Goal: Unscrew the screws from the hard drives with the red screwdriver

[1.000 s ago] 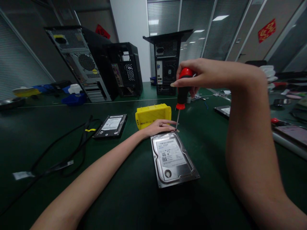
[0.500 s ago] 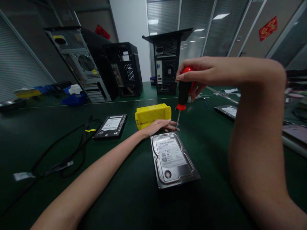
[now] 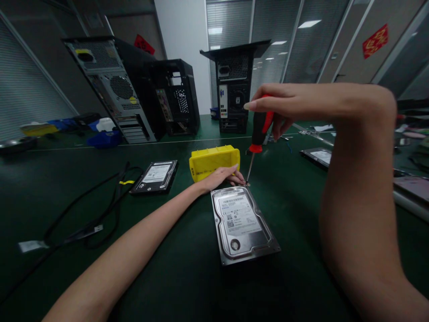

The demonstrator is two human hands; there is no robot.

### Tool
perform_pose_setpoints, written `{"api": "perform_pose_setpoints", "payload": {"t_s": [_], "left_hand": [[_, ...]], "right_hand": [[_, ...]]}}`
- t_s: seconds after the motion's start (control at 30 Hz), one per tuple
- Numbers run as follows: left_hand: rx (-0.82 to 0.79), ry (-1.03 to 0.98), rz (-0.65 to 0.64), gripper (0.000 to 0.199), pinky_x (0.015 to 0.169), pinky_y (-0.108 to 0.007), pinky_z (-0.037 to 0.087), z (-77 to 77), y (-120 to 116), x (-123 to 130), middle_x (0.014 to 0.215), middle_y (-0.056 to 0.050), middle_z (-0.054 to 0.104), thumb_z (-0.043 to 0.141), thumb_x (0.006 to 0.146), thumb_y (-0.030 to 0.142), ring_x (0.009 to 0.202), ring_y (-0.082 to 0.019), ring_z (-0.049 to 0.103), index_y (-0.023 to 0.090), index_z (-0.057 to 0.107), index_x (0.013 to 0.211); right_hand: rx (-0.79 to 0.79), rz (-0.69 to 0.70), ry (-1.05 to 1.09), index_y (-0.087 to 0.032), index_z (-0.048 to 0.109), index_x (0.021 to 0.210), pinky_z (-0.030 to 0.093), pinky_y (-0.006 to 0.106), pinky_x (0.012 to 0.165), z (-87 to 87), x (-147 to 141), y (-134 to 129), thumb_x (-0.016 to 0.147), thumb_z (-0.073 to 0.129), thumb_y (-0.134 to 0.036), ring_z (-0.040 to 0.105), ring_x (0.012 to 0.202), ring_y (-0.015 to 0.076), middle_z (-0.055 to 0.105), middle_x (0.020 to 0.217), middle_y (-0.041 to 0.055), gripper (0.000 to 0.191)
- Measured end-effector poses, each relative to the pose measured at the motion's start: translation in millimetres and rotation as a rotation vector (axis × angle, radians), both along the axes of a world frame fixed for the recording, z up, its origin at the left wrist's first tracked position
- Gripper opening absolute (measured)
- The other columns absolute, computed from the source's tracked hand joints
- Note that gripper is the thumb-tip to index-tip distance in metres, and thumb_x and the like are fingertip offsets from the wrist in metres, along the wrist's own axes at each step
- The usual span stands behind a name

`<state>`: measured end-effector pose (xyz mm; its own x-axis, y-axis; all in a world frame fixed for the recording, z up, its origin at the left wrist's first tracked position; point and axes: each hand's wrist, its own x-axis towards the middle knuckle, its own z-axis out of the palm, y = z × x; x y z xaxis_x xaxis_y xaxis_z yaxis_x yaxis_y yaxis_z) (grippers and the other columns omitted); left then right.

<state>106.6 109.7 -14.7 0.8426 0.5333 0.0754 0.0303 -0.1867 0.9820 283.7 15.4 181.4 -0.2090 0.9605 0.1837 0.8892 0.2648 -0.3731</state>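
My right hand (image 3: 273,109) is closed around the black and red handle of a screwdriver (image 3: 259,134), held nearly upright with a slight tilt. Its tip reaches down to a small, indistinct piece at the far right corner of a silver hard drive (image 3: 239,219). That drive lies flat, label up, in front of me. Just beyond its far edge, my left hand (image 3: 223,177) has its fingers bent together beside the screwdriver tip; whatever they pinch is too small to make out. A yellow plastic bin (image 3: 214,158) stands right behind my left hand.
Left of the bin lies another hard drive (image 3: 156,176), near a tangle of black cables (image 3: 114,201). A third drive (image 3: 318,155) is to the right, behind my forearm. Computer cases (image 3: 134,89) stand along the back of the green table (image 3: 174,277).
The screwdriver handle has shifted slightly right, tilting more, while its tip stays by the drive's far corner. My left fingers, spread before, have drawn together near the tip.
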Motion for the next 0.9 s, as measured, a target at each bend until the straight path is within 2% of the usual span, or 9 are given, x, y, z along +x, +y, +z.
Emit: {"api": "perform_pose_setpoints", "payload": {"t_s": [0.13,0.27,0.37,0.5,0.67,0.9], "left_hand": [[0.018,-0.02,-0.018,0.056,0.087,-0.033,0.043,-0.5,0,-2,0.09,-0.011,0.07,0.033,0.092,0.055,0.092,-0.019,0.064,0.012,0.066,0.076],[0.061,0.002,-0.074,0.061,0.091,-0.036,0.041,4.4,-3,-6,0.097,-0.012,0.071,0.029,0.093,0.053,0.1,-0.022,0.061,0.011,0.072,0.079],[0.097,0.027,-0.112,0.055,0.094,-0.038,0.039,8.5,-6,-7,0.105,-0.011,0.07,0.033,0.093,0.049,0.1,-0.022,0.061,0.011,0.073,0.09],[0.133,0.031,-0.163,0.049,0.101,-0.036,0.035,9.8,-6,-7,0.109,-0.008,0.069,0.037,0.093,0.047,0.107,-0.02,0.059,0.014,0.072,0.094],[0.157,0.008,-0.17,0.047,0.103,-0.035,0.033,7.2,-5,-6,0.109,-0.008,0.069,0.041,0.091,0.048,0.108,-0.02,0.059,0.014,0.073,0.095],[0.165,0.019,-0.143,0.042,0.103,-0.034,0.034,7.4,-6,-6,0.109,-0.007,0.069,0.041,0.091,0.042,0.108,-0.019,0.059,0.015,0.073,0.095]], "right_hand": [[-0.061,0.091,0.04,-0.025,0.05,0.104,0.057,0.026,0.061,-0.7,2,-1,0.085,0.048,-0.043,0.066,0.078,0.0164,0.064,0.097,0.0018,0.027],[-0.082,0.1,0.07,-0.023,0.048,0.105,0.057,0.025,0.063,-2.5,3,4,0.083,0.052,-0.044,0.066,0.082,0.0175,0.065,0.097,0.0042,0.031],[-0.069,0.071,0.08,-0.021,0.05,0.103,0.057,0.025,0.064,-3.1,0,5,0.084,0.052,-0.042,0.066,0.081,0.0168,0.065,0.097,0.0044,0.029],[-0.041,0.024,0.046,-0.019,0.051,0.101,0.056,0.024,0.061,-2.0,-3,3,0.086,0.051,-0.039,0.066,0.076,0.0147,0.065,0.096,0.0048,0.025],[0.028,0.033,-0.027,-0.018,0.055,0.098,0.052,0.023,0.051,-1.6,-3,5,0.081,0.055,-0.049,0.065,0.068,0.0149,0.067,0.09,0.0054,0.035],[0.093,0.035,-0.045,-0.02,0.058,0.095,0.052,0.028,0.053,-3.0,-5,6,0.076,0.058,-0.055,0.066,0.07,0.0188,0.066,0.086,0.0054,0.04]]}}
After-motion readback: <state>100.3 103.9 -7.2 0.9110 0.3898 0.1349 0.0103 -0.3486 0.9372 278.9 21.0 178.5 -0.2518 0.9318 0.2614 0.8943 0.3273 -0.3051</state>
